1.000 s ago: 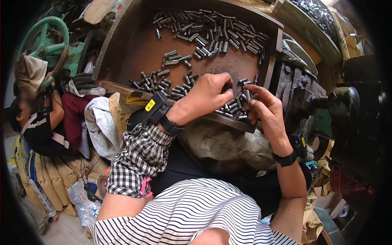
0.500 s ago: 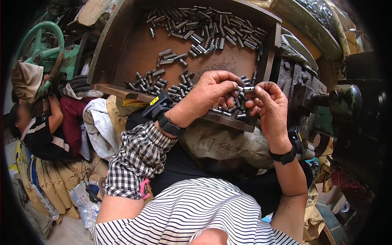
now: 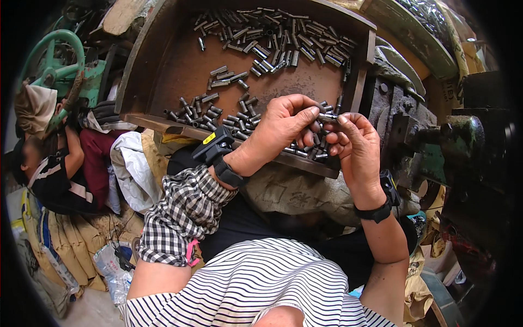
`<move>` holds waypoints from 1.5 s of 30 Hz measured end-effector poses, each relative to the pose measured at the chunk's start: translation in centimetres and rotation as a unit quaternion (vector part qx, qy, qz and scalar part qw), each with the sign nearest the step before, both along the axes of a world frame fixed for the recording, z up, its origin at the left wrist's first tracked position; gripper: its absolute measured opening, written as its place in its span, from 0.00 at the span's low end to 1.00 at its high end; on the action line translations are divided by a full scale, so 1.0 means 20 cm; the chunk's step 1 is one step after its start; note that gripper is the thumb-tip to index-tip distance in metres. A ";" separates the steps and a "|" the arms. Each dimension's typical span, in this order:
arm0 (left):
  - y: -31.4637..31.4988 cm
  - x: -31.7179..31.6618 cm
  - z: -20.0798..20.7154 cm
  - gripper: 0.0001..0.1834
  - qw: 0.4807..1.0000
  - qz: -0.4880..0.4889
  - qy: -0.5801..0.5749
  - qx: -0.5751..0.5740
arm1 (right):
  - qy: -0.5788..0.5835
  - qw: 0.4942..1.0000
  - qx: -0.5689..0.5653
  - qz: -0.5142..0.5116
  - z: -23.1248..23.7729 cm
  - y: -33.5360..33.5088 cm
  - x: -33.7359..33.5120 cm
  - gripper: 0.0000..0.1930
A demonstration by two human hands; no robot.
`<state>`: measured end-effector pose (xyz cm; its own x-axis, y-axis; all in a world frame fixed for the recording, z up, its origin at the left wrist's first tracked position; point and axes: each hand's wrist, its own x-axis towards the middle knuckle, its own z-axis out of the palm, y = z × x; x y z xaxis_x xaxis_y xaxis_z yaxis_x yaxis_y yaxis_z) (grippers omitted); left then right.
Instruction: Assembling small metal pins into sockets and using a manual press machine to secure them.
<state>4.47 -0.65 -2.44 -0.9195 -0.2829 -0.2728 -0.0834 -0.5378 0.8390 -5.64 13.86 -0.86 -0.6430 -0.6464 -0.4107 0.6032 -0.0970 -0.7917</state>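
Over the near right corner of a wooden tray, both of my hands meet on one small shiny metal tube. My left hand pinches its left end between thumb and fingers. My right hand grips the right end with the thumb on top and the other fingers curled under. Fingertips cover both ends of the tube. Beneath and beside my hands lie short, darker metal sleeves in the tray. Longer shiny tubes are heaped along its far side.
A dark, greasy machine stands close to my right arm. Folded sacking hangs below the tray's near edge. At the left another person is beside a green handwheel. A second bin of metal parts sits far right.
My hands have shifted very slightly, and the fingers now cover more of the tube, which shows less bright. The right wrist has moved a little to the left. The parts in the tray look the same.
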 end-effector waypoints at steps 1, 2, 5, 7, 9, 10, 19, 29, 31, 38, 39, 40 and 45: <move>0.00 0.00 0.00 0.11 1.000 0.001 -0.007 -0.005 | -0.011 1.000 0.001 0.003 0.00 0.00 0.00 0.08; 0.01 0.00 0.01 0.11 1.000 0.002 -0.007 -0.005 | -0.011 1.000 0.000 0.004 0.01 0.00 0.00 0.08; 0.03 0.00 0.04 0.11 0.997 0.017 -0.025 -0.073 | -0.005 1.000 0.001 0.002 0.02 0.00 0.02 0.07; 0.06 0.01 0.07 0.11 0.987 0.027 -0.027 -0.156 | -0.032 0.999 0.006 -0.002 0.02 0.00 0.02 0.06; 0.06 0.02 0.10 0.10 0.969 0.028 -0.002 -0.247 | -0.072 0.996 -0.011 0.050 0.05 0.02 0.00 0.06; 0.05 0.02 0.10 0.10 0.944 0.011 0.067 -0.322 | -0.111 0.989 -0.022 0.097 0.06 0.03 -0.01 0.06; -0.12 0.11 0.16 0.27 0.947 -0.297 0.111 -0.051 | -0.060 0.949 -0.025 0.309 0.11 -0.01 -0.03 0.10; -0.37 0.17 0.10 0.11 0.970 0.116 -0.105 -0.185 | 0.770 0.583 0.153 0.210 -0.03 -0.58 -0.15 0.08; -0.36 0.19 0.07 0.11 0.906 0.122 -0.101 -0.393 | 0.814 0.516 0.133 0.232 -0.11 -0.65 -0.15 0.09; -0.27 0.17 0.00 0.10 0.731 0.051 -0.061 -0.677 | 0.779 0.552 0.196 0.221 -0.11 -0.52 -0.12 0.08; -0.26 0.16 -0.01 0.10 0.725 0.027 -0.087 -0.683 | 0.766 0.600 0.158 0.167 -0.09 -0.48 -0.11 0.10; -0.24 0.14 0.00 0.10 0.717 0.001 -0.112 -0.688 | 0.732 0.645 0.150 0.163 -0.07 -0.41 -0.11 0.10; -0.21 0.09 -0.01 0.10 0.658 -0.020 -0.164 -0.735 | 0.579 0.767 0.195 0.194 0.04 -0.16 -0.01 0.11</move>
<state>6.27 -4.95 -2.71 -0.8942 -0.4398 0.0836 -0.3783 0.8421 0.3843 -5.92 10.69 -0.06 -0.5135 -0.8543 0.0803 -0.6036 0.2931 -0.7415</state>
